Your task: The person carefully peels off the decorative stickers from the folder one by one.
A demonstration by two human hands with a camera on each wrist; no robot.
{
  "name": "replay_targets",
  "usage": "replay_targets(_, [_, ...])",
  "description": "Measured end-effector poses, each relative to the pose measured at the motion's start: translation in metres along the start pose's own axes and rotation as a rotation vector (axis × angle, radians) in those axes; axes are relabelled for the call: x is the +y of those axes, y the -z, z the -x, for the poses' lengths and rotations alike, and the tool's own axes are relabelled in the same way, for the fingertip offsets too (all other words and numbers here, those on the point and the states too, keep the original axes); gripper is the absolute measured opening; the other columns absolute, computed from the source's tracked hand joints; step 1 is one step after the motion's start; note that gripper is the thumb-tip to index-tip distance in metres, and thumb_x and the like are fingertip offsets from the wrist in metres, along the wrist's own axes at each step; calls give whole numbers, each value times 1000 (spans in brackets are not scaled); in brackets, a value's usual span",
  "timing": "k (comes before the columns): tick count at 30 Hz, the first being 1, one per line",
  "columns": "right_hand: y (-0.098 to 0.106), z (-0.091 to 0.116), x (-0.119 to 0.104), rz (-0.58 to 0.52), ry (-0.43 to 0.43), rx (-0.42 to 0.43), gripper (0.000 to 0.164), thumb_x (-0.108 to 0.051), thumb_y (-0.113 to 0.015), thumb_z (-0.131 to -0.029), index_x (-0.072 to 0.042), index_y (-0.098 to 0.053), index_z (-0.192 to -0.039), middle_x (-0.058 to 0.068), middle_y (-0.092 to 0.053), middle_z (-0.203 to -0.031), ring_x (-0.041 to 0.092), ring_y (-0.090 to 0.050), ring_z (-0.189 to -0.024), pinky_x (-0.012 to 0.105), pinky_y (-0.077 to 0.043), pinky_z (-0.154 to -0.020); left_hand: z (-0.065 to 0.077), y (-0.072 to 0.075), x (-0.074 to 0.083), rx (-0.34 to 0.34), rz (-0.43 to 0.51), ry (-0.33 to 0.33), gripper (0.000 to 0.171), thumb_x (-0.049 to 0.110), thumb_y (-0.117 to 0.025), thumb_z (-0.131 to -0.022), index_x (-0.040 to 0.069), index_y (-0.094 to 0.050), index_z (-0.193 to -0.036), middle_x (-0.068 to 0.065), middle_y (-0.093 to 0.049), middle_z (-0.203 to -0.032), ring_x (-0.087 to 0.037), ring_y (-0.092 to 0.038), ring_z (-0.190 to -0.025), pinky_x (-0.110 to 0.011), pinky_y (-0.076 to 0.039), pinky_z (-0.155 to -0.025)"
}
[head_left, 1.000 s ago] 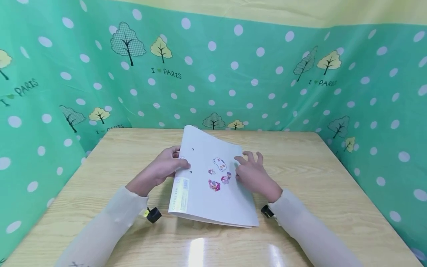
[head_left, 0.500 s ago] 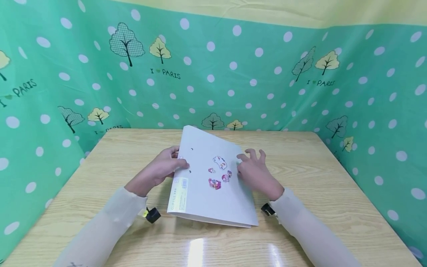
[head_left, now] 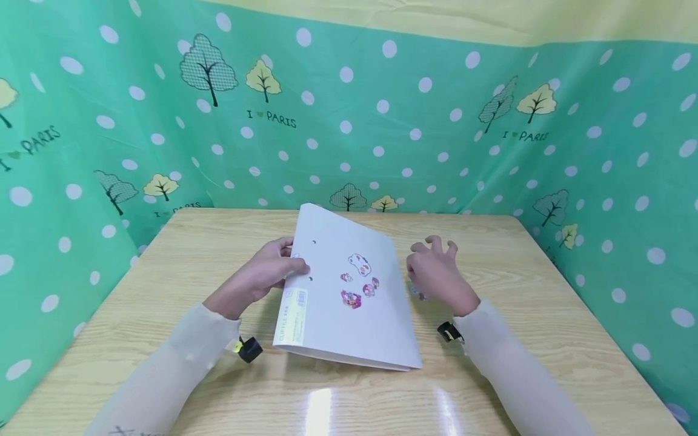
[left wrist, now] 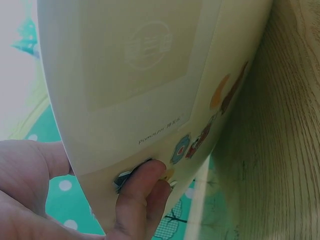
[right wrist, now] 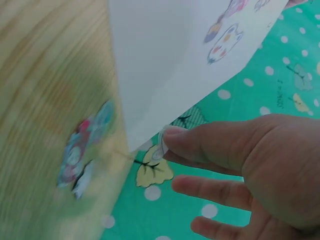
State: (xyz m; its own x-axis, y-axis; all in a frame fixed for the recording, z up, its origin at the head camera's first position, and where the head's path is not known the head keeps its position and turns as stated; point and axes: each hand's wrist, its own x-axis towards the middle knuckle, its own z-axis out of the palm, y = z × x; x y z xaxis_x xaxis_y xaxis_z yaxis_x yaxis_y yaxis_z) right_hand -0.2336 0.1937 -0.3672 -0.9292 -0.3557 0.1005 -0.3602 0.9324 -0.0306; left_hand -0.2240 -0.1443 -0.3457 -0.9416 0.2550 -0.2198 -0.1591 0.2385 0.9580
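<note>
A white clip file folder (head_left: 338, 327) stands tilted on the table, with several cartoon stickers (head_left: 351, 299) on its cover. My left hand (head_left: 267, 266) grips its spine side, thumb on the cover. In the left wrist view, fingers of that hand (left wrist: 140, 195) curl onto the face with more stickers (left wrist: 181, 148). My right hand (head_left: 438, 275) is apart from the folder, just right of its edge. Between thumb and forefinger it pinches a small, pale, see-through sticker (right wrist: 160, 145). Beneath this hand, a few loose stickers (right wrist: 75, 155) lie on the table.
The wooden table (head_left: 523, 339) reaches back to a green polka-dot cloth (head_left: 349, 145) that hangs behind and on both sides. Small black wrist cameras (head_left: 251, 350) hang below each sleeve. Light glares off the table's front part.
My right hand has moved right, away from the folder's edge, which uncovers loose stickers on the table. The left hand and folder have stayed almost still.
</note>
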Motion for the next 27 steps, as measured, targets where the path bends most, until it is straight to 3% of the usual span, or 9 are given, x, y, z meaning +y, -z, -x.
replay_targets(5, [-4,-1,7,-26,-27,-44,17,-5,-74,-89,-16,-73,-75,9,-66,-107,59,-31,-136,85,-14,-102,0,0,-1,-3,2,-1,71,1,-64,-89,-1,-33,-153,-24,-57,-128,-29,-71,-97,-43,-62,-78])
replay_targets(9, [-7,-1,11,-36,-42,-92,16,-8,-75,-89,-16,-71,-76,9,-65,-104,62,-30,-136,86,-12,-102,0,0,-1,-1,2,-1,70,1,-64,-89,-1,-34,-152,-24,-56,-128,-30,-71,-97,-43,-62,-78])
replay_targets(17, [-9,-1,11,-44,-42,-90,3,-15,-77,-90,-14,-76,-92,11,-65,-116,59,-30,-138,85,-14,-101,1,1,0,4,-2,4,70,1,-64,-89,-1,-34,-152,-23,-57,-128,-30,-71,-97,-43,-62,-78])
replay_targets(27, [5,2,-14,-37,8,-30,20,-25,-77,-93,-19,-77,-111,16,-55,-147,55,-30,-141,81,-20,-103,2,1,0,6,6,1,70,1,-64,-89,-1,-34,-152,-23,-57,-127,-30,-71,-97,-43,-62,-78])
